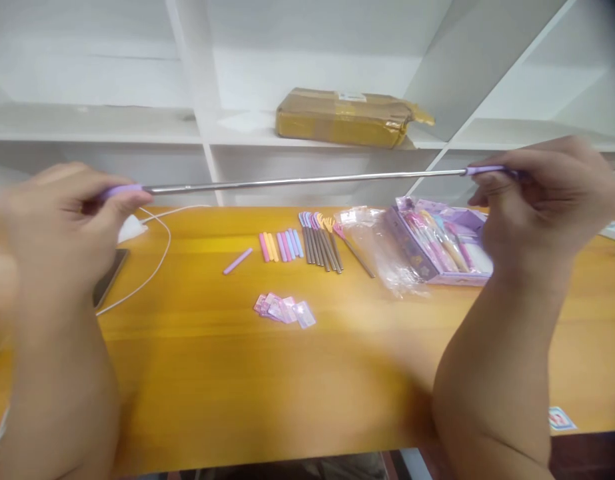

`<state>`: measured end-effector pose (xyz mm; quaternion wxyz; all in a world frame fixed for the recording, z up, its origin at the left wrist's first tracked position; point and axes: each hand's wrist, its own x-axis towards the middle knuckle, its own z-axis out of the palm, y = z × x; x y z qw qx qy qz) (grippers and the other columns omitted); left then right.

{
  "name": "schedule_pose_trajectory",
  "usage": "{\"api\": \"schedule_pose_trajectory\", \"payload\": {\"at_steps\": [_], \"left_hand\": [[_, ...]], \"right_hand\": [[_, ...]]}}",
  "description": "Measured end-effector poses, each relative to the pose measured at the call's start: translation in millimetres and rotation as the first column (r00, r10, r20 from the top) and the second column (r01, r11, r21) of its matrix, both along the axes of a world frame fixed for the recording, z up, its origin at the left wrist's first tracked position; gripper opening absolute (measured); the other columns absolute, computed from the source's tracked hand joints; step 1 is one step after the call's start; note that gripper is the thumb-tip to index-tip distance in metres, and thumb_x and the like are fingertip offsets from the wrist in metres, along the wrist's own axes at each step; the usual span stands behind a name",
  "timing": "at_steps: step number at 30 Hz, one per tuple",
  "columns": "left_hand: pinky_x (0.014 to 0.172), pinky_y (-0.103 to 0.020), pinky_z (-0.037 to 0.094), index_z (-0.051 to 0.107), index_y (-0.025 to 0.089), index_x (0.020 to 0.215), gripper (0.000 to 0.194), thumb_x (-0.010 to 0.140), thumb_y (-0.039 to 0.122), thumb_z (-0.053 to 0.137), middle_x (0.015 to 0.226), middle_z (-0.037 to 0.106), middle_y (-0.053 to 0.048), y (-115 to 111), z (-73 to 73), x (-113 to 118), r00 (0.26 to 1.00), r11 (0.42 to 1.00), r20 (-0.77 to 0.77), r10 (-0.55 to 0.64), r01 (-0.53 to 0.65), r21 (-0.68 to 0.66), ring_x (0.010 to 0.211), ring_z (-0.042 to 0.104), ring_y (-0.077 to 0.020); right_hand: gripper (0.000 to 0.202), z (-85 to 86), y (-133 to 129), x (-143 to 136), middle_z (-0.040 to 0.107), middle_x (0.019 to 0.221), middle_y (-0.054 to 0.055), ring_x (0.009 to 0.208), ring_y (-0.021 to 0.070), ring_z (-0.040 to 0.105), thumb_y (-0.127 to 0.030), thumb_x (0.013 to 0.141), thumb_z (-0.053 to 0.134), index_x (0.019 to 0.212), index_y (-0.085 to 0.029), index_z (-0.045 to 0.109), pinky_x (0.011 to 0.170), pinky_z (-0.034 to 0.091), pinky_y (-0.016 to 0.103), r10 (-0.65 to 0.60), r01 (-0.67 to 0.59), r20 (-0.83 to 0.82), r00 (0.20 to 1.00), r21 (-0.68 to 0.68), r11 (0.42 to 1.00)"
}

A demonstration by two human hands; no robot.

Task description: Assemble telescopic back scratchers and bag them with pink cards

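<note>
A: Largest entry first?
B: Shelving unit (192, 87), white, open compartments, behind the table.
A: Next?
B: Tabletop (267, 393), yellow-brown wood grain.
A: The longest loose item?
B: Metal rod (307, 180), one, slim, a purple piece at each end. Held up above the table, nearly level, stretched between both hands.
A: Condition of the grip?
B: Left hand (72, 213): thumb and forefinger pinching one purple end; remaining fingers curled, partly hidden. Right hand (542, 187): thumb and forefinger pinching the other purple end; the lower fingers are too hidden to tell.
A: Containers?
B: Parcel (342, 120), brown, taped, on a shelf. Below it on the table, purple box (411, 250), open, with wrapped packets (437, 243) inside.
A: Middling sizes?
B: Clear plastic bags (387, 260), crumpled, against the box's left side. Fork-ended sticks (322, 247), a close row with coloured tips; one pink-tipped stick (357, 253) to their right. Dark flat device (110, 277), partly behind the left forearm, near a white cable (170, 237).
A: Smallest?
B: Coloured tubes (282, 247), pink, orange, purple and blue, lined up left of the sticks; single purple tube (237, 261), lying apart at a slant. Small cards (277, 308), pinkish, overlapping, nearer the table's front edge than the tubes.
</note>
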<state>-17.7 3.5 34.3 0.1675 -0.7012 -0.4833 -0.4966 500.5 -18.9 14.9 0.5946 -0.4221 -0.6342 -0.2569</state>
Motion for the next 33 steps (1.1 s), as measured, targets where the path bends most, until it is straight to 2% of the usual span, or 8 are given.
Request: {"api": "schedule_pose_trajectory", "payload": {"at_steps": [5, 8, 11, 13, 18, 28, 31, 33], "left_hand": [[0.061, -0.029, 0.034, 0.081, 0.022, 0.081, 0.025, 0.092, 0.044, 0.080, 0.063, 0.061, 0.003, -3.6, -12.7, 51.0, 0.988, 0.993, -0.125, -0.089, 0.097, 0.060, 0.063, 0.048, -0.0116], [0.060, -0.029, 0.035, 0.081, 0.024, 0.084, 0.026, 0.096, 0.047, 0.076, 0.066, 0.065, 0.003, -13.6, -28.1, 81.4, 0.983, 0.991, -0.127, -0.131, 0.129, -0.025, 0.062, 0.050, -0.0124], [0.060, -0.030, 0.035, 0.080, 0.025, 0.086, 0.027, 0.100, 0.046, 0.070, 0.070, 0.070, 0.001, -28.2, -38.9, 107.6, 0.974, 0.977, -0.129, -0.187, 0.170, -0.132, 0.064, 0.056, -0.0140], [0.058, -0.032, 0.034, 0.080, 0.025, 0.086, 0.028, 0.100, 0.047, 0.069, 0.067, 0.067, 0.001, -35.7, -41.1, 116.6, 0.970, 0.973, -0.150, -0.192, 0.169, -0.154, 0.062, 0.055, -0.0146], [0.059, -0.033, 0.034, 0.079, 0.026, 0.087, 0.025, 0.100, 0.046, 0.070, 0.066, 0.065, 0.002, -42.1, -38.2, 119.8, 0.971, 0.974, -0.149, -0.186, 0.162, -0.161, 0.061, 0.053, -0.0143], [0.060, -0.033, 0.033, 0.077, 0.024, 0.082, 0.033, 0.100, 0.051, 0.068, 0.063, 0.061, 0.002, -49.3, -37.7, 121.9, 0.976, 0.980, -0.169, -0.141, 0.112, -0.166, 0.060, 0.052, -0.0156], [0.064, -0.034, 0.036, 0.077, 0.024, 0.089, 0.032, 0.102, 0.052, 0.065, 0.071, 0.067, 0.000, -43.3, -31.2, 110.3, 0.951, 0.966, -0.243, -0.193, 0.140, -0.218, 0.066, 0.058, -0.0178], [0.068, -0.035, 0.039, 0.076, 0.026, 0.106, 0.030, 0.105, 0.051, 0.060, 0.086, 0.074, -0.002, -39.7, -24.5, 100.7, 0.890, 0.943, -0.368, -0.269, 0.165, -0.289, 0.075, 0.063, -0.0203]], "right_hand": [[0.009, 0.1, -2.7, -37.7, 0.070, 0.077, 0.007, 0.073, 0.0173, 0.060, -0.026, 0.095, 0.077, 0.097, -0.022, 0.084, 0.068, 0.047, 0.035, 0.096, -0.085, 0.138, 0.986, -0.084, 0.993], [0.008, -5.0, -7.5, -68.8, 0.072, 0.085, 0.005, 0.077, 0.0149, 0.063, -0.022, 0.098, 0.074, 0.101, -0.023, 0.081, 0.070, 0.048, 0.032, 0.232, -0.192, 0.230, 0.945, -0.183, 0.964], [0.014, -14.9, -10.7, -104.2, 0.070, 0.091, 0.002, 0.080, 0.0133, 0.063, -0.019, 0.103, 0.065, 0.107, -0.024, 0.078, 0.071, 0.049, 0.029, 0.400, -0.320, 0.272, 0.875, -0.294, 0.901], [0.017, -21.4, -12.2, -122.2, 0.068, 0.091, 0.002, 0.080, 0.0136, 0.062, -0.020, 0.106, 0.060, 0.109, -0.025, 0.077, 0.070, 0.049, 0.029, 0.426, -0.339, 0.247, 0.870, -0.326, 0.882], [0.017, -29.1, -15.2, -138.3, 0.066, 0.089, 0.003, 0.078, 0.0139, 0.059, -0.020, 0.106, 0.060, 0.107, -0.024, 0.076, 0.070, 0.046, 0.030, 0.459, -0.392, 0.173, 0.871, -0.319, 0.863], [0.017, -29.8, -18.1, -148.9, 0.068, 0.085, 0.002, 0.075, 0.0119, 0.062, -0.012, 0.104, 0.060, 0.107, -0.020, 0.075, 0.070, 0.049, 0.026, 0.514, -0.460, 0.176, 0.840, -0.274, 0.845], [0.016, -25.7, -22.8, -145.5, 0.068, 0.087, 0.002, 0.076, 0.0125, 0.062, -0.017, 0.106, 0.059, 0.108, -0.021, 0.074, 0.070, 0.048, 0.027, 0.506, -0.424, 0.180, 0.843, -0.357, 0.832], [0.015, -23.7, -25.5, -142.9, 0.069, 0.089, 0.002, 0.080, 0.0131, 0.063, -0.021, 0.107, 0.059, 0.108, -0.021, 0.074, 0.071, 0.047, 0.027, 0.478, -0.361, 0.183, 0.859, -0.446, 0.819]]}}
